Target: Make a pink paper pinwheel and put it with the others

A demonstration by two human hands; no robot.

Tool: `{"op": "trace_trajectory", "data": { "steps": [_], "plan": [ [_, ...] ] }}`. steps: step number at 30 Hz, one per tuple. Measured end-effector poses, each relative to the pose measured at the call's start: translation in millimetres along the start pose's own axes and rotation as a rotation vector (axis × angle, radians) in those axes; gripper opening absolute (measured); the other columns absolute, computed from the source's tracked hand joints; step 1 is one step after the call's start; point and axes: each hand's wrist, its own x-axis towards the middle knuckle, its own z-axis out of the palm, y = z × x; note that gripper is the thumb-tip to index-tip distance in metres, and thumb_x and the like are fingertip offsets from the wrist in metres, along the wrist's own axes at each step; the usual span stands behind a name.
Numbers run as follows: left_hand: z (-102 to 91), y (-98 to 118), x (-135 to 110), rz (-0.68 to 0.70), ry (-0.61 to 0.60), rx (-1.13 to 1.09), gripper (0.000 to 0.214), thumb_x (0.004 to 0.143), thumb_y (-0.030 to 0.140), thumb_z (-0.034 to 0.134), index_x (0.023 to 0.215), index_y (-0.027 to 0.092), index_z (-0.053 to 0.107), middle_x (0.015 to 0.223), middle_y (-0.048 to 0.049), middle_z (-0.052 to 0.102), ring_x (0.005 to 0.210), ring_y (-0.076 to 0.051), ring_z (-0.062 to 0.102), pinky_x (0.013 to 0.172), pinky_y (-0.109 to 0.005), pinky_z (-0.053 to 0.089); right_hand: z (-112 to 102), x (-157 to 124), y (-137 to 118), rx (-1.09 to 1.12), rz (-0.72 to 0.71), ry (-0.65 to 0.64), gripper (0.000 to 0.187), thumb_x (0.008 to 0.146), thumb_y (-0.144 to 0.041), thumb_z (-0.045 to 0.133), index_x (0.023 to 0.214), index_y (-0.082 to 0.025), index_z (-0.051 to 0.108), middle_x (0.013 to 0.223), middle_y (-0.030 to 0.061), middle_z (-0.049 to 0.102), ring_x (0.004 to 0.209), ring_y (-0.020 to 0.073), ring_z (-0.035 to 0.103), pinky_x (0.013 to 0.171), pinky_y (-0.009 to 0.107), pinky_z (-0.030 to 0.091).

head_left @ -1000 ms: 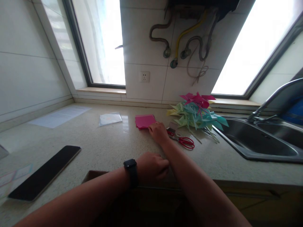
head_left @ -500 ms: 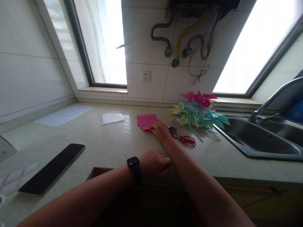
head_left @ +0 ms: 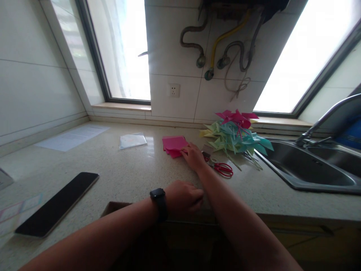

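A small stack of pink paper sheets (head_left: 172, 143) lies on the counter, its sheets slightly fanned out. My right hand (head_left: 193, 156) pinches the near right corner of the upper sheet, which bends up a little from those beneath. Close to that hand's right side are red-handled scissors (head_left: 223, 169). My left hand (head_left: 184, 195), with a black watch on its wrist, rests at the counter's front edge beside my right forearm. Its fingers are curled in and no object shows in them.
Paper pinwheels (head_left: 237, 131) in pink, blue, green and yellow are heaped at the back right, near the sink (head_left: 304, 162). A clear packet (head_left: 133, 140) and a printed sheet (head_left: 73, 138) lie at the back left. A long black slab (head_left: 58, 203) sits at front left.
My right hand has drawn the pink sheet's near corner up and slightly right, so the sheets beneath show more. The left hand stays about where it was.
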Motion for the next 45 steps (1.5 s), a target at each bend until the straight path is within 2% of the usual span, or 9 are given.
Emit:
{"op": "trace_trajectory", "data": {
  "steps": [10,15,19,24,28,31,35,41,45],
  "plan": [
    [-3.0,-3.1,-4.5,-0.120,0.019,-0.340,0.020,0.093,0.033,0.051,0.082,0.019,0.061,0.073,-0.0026,0.060,0.070,-0.017,0.053,0.069,-0.030,0.039,-8.0,-0.4,2.4,0.405,0.188,0.178,0.027,0.098,-0.036,0.061,0.115,-0.015,0.063,0.110,0.0068,0.067,0.090,0.0184,0.067,0.079,0.037,0.058],
    [-8.6,-14.2,-6.0,-0.299,0.122,-0.740,0.049,0.100,0.054,0.031,0.087,0.017,0.061,0.070,-0.0013,0.058,0.066,-0.015,0.054,0.063,-0.027,0.042,-50.3,-9.5,-15.4,0.630,0.195,0.366,0.032,0.100,-0.044,0.053,0.108,-0.015,0.064,0.089,0.0038,0.070,0.059,0.0108,0.062,0.054,0.025,0.054],
    [-10.1,-28.2,-1.4,-0.454,0.231,-1.084,0.086,0.091,0.070,-0.009,0.092,0.016,0.058,0.068,-0.0058,0.061,0.058,-0.016,0.057,0.051,-0.027,0.041,-97.8,-56.7,-33.9,0.675,0.170,0.435,0.033,0.095,-0.049,0.058,0.110,-0.020,0.066,0.094,0.0048,0.074,0.057,0.0110,0.064,0.053,0.025,0.055],
    [-12.1,-39.5,-0.1,-0.575,0.314,-1.319,0.092,0.086,0.083,0.002,0.103,0.013,0.060,0.085,-0.0129,0.069,0.063,-0.017,0.063,0.054,-0.028,0.048,-112.3,-148.2,-42.1,0.544,0.174,0.365,0.021,0.096,-0.038,0.059,0.106,-0.021,0.069,0.082,0.0040,0.074,0.065,0.0160,0.071,0.057,0.027,0.057],
    [-11.5,-41.1,-2.9,-0.708,0.310,-1.297,0.054,0.098,0.061,0.042,0.108,0.012,0.062,0.089,-0.0086,0.067,0.069,-0.015,0.065,0.062,-0.029,0.054,-104.9,-194.3,-35.6,0.356,0.159,0.270,0.016,0.095,-0.030,0.060,0.105,-0.024,0.071,0.078,0.0030,0.074,0.063,0.0170,0.070,0.056,0.026,0.055],
    [-12.5,-39.5,-4.5,-0.800,0.264,-1.207,0.034,0.097,0.038,0.060,0.122,0.015,0.060,0.115,-0.0094,0.065,0.095,-0.021,0.067,0.081,-0.040,0.058,-104.6,-203.2,-27.8,0.212,0.088,0.220,0.018,0.095,-0.029,0.060,0.108,-0.026,0.073,0.091,0.0053,0.075,0.071,0.0188,0.068,0.069,0.033,0.056],
    [-14.8,-35.5,-7.8,-0.885,0.207,-1.073,0.035,0.096,0.034,0.062,0.126,0.016,0.059,0.124,-0.0102,0.062,0.104,-0.024,0.065,0.087,-0.044,0.057,-104.6,-203.5,-21.7,0.068,-0.026,0.157,0.019,0.095,-0.026,0.060,0.106,-0.030,0.075,0.090,0.0060,0.071,0.085,0.0233,0.066,0.079,0.038,0.054],
    [-23.1,-24.1,-36.5,-0.890,0.174,-0.833,0.029,0.090,0.039,0.063,0.102,0.013,0.064,0.077,-0.0054,0.070,0.058,-0.016,0.063,0.054,-0.028,0.053,-93.6,-212.8,-31.0,-0.078,-0.093,0.147,0.021,0.095,-0.021,0.058,0.108,-0.027,0.073,0.103,0.0100,0.068,0.093,0.0260,0.063,0.084,0.043,0.051],
    [-36.2,1.4,-62.4,-0.859,0.317,-0.506,0.039,0.084,0.035,0.067,0.117,0.015,0.063,0.106,-0.0130,0.068,0.098,-0.029,0.064,0.092,-0.049,0.052,-89.2,-212.8,-40.4,-0.083,-0.145,0.102,0.021,0.095,-0.018,0.057,0.111,-0.026,0.068,0.106,0.0087,0.070,0.096,0.0253,0.064,0.085,0.043,0.050]
  ]
}}
